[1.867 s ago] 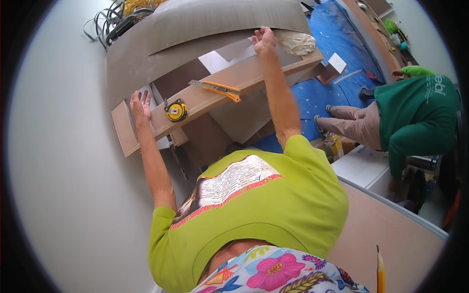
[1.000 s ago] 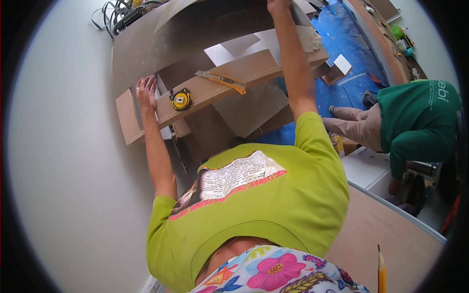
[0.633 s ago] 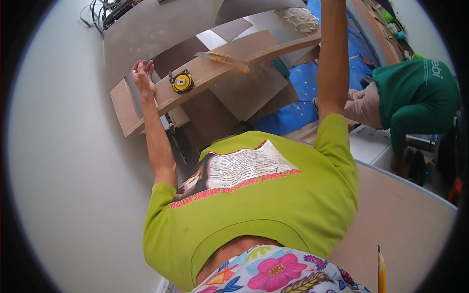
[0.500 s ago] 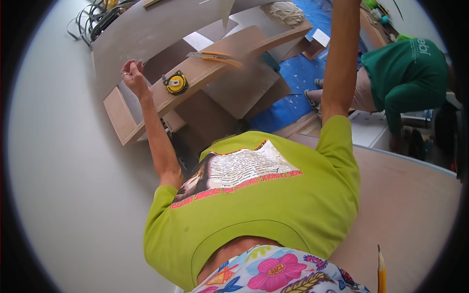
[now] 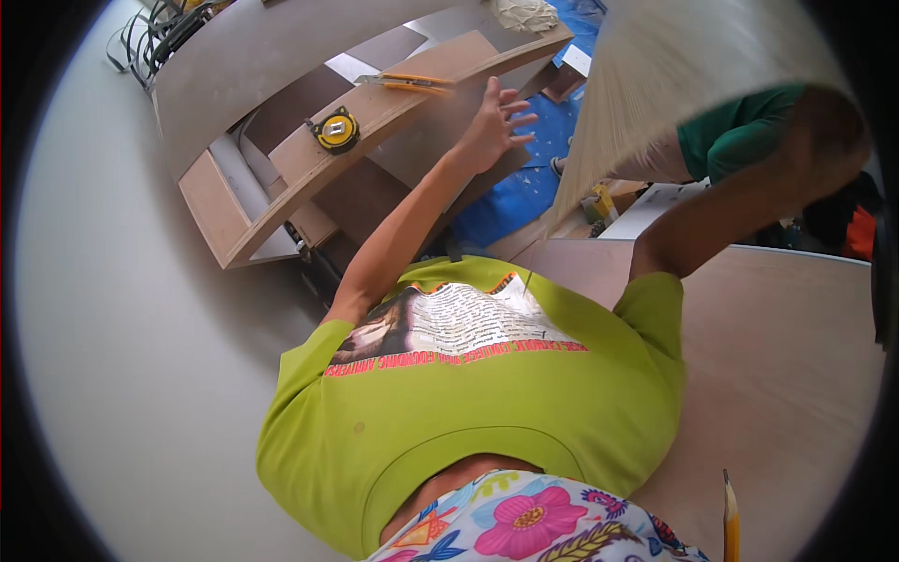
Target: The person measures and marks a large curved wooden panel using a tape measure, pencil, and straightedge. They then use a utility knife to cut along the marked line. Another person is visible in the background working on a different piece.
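My left hand [image 5: 492, 131] is open with fingers spread, over the front edge of a curved plywood frame [image 5: 323, 183], holding nothing. On that frame lie a yellow-and-black tape measure [image 5: 335, 131] and a yellow utility knife [image 5: 407, 83], both to the left of the hand. On the right side my right hand [image 5: 826, 140] is dark and blurred, up against the lower edge of a large, pale, streaked sheet [image 5: 688, 75]. The sheet hangs raised in the air and appears gripped by this hand, though its fingers are hard to make out.
Behind the sheet a person in a green top [image 5: 740, 131] bends low. Blue floor covering [image 5: 510, 192] spreads beyond the frame. A pale board surface [image 5: 777, 356] stands at my right, a white wall [image 5: 103, 309] at my left. Dark cables [image 5: 173, 37] hang far left; a pencil [image 5: 730, 520] shows low right.
My left hand has moved right, from beyond the tape measure to past the knife, its fingers spreading. My right arm has swung down and right. The pale sheet now covers the upper right.
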`<action>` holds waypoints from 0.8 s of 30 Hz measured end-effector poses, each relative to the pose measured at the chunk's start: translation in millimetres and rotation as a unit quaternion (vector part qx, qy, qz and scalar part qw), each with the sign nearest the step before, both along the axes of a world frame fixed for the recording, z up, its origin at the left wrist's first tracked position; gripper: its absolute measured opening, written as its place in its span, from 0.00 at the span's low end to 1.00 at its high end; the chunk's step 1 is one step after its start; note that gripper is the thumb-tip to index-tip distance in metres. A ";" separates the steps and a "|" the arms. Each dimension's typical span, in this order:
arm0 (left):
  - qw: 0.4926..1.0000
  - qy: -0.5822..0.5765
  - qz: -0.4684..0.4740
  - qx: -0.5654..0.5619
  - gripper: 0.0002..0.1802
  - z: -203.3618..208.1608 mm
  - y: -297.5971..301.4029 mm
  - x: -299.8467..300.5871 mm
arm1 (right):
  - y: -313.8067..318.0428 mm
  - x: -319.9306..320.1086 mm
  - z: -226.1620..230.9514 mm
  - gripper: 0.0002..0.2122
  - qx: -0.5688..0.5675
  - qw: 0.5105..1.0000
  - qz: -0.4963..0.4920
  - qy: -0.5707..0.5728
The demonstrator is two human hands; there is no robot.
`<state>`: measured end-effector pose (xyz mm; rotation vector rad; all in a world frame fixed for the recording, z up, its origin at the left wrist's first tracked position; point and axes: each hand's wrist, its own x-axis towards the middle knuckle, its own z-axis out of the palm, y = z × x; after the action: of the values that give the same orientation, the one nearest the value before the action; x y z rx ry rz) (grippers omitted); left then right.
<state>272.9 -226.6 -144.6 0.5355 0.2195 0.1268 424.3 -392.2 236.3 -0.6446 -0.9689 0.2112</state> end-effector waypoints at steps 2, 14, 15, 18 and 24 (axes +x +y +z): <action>0.994 0.020 -0.073 -0.077 0.50 -14.2 -13.3 7.0 | -48.3 -22.7 -8.2 0.17 0.006 0.998 -0.048 0.039; 0.982 0.010 -0.120 -0.146 0.47 -196.4 -63.3 -8.9 | -110.6 -66.2 -166.9 0.25 -0.033 0.934 -0.325 0.146; 0.982 0.025 -0.110 -0.149 0.46 -210.2 -59.8 -14.5 | -110.9 -69.8 -175.5 0.25 -0.044 0.932 -0.324 0.159; 0.990 0.075 -0.085 -0.087 0.42 -244.8 -42.4 -36.0 | -102.6 -95.3 -198.7 0.25 -0.066 0.914 -0.357 0.184; 0.953 0.147 -0.035 0.262 0.31 -325.4 10.0 -95.8 | -102.3 -130.1 -256.2 0.31 -0.111 0.851 -0.479 0.184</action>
<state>177.1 -216.6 -470.0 1.0922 0.4641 0.0331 294.1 -494.6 -19.9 -1.1802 -0.1698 -0.4425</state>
